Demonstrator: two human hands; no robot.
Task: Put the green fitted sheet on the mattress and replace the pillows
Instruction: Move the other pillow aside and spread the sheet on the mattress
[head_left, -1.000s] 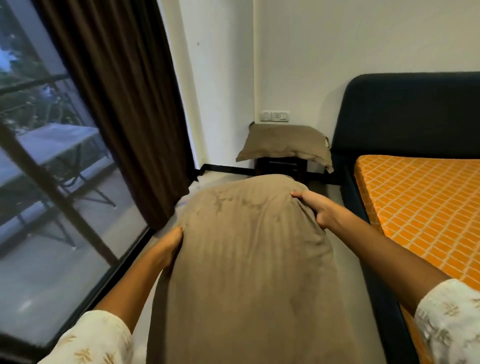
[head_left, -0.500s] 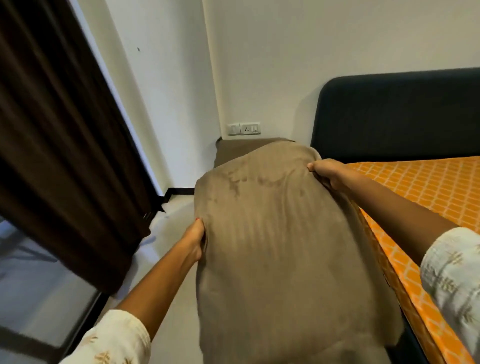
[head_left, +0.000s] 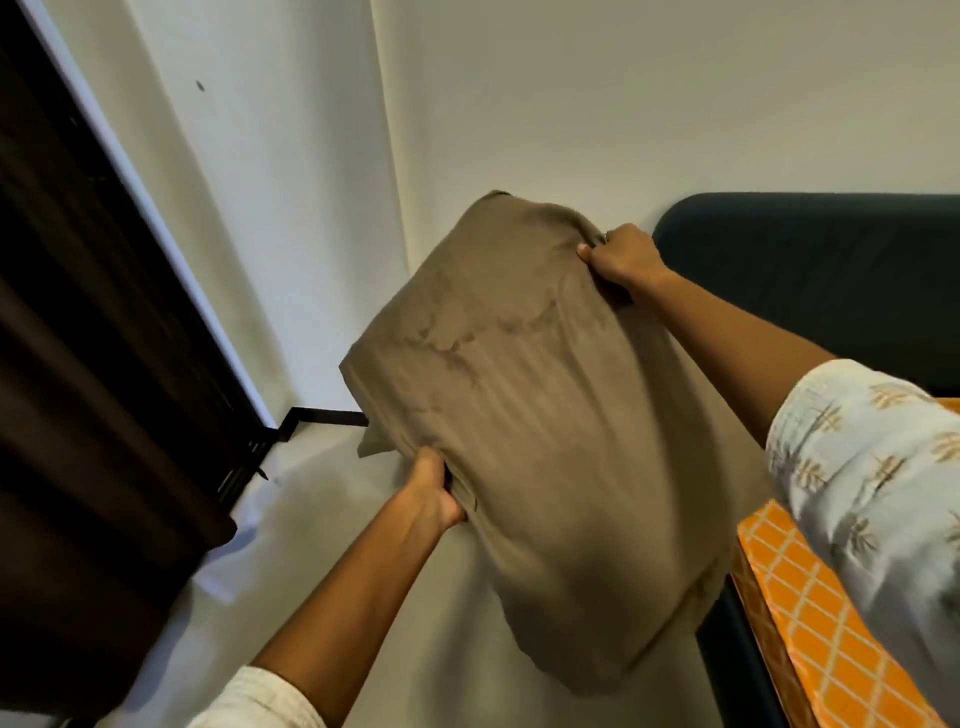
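So I've got the brown pillow (head_left: 545, 431) up in the air in front of me, both hands clamped on its case. My left hand (head_left: 434, 491) is bunching the fabric on the lower near edge, fingers curled right into it. My right hand (head_left: 621, 257) is pinching the top far corner, up by the dark headboard (head_left: 810, 270). The pillow hangs tilted between the two grips, clear of the floor and of everything else.

Handling-wise I'd call it soft and light: it sags below my left hand and the case wrinkles wherever I squeeze. The cover looks smooth, so grabbing only loose cloth could let the stuffing slide around inside. Better to take a good handful at opposite corners, like now, or scoop under the belly.

To the right of my right arm is the bare orange mattress (head_left: 810, 623), no green sheet visible on the bit I can see. So I reckon the pillow needs parking somewhere off the bed first.
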